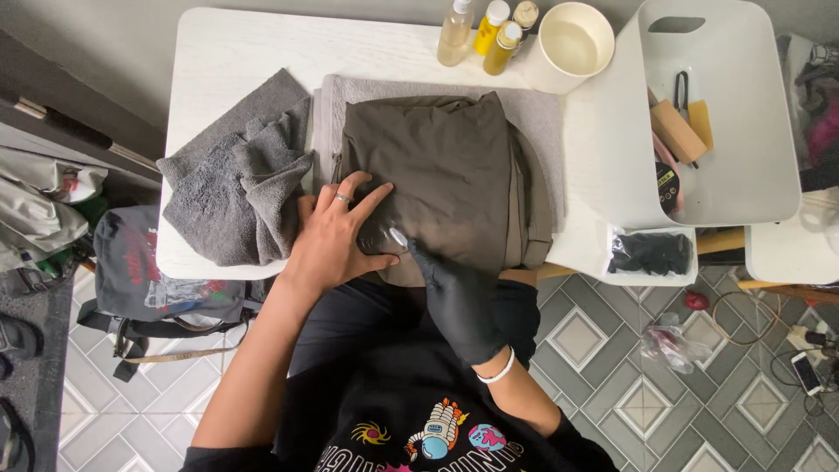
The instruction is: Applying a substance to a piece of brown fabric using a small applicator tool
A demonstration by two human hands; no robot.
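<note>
Two hands meet on an olive-brown bag [446, 170] lying flat on a light grey towel [537, 109] at the middle of the white table [227, 52]. The bare left hand [336, 236] lies spread, palm down, on the bag's near left corner. The black-gloved right hand [454, 297] pinches a small pale object [398, 236] against the fabric just beside the left thumb. A crumpled dark grey towel [236, 175] sits left; bottles [485, 31], a cup [572, 44] and a white basket [743, 105] stand right

Olive-brown bag [446, 175] on pale grey towel [533, 114], dark grey cloth [236, 188] beside, all on white table [227, 52]. Black glove on right hand [459, 297], bare left hand [336, 236] with silver ring. Yellow and amber bottles [489, 31], cream cup [572, 44], grey-and-white diamond-patterned floor tiles [647, 393].
</note>
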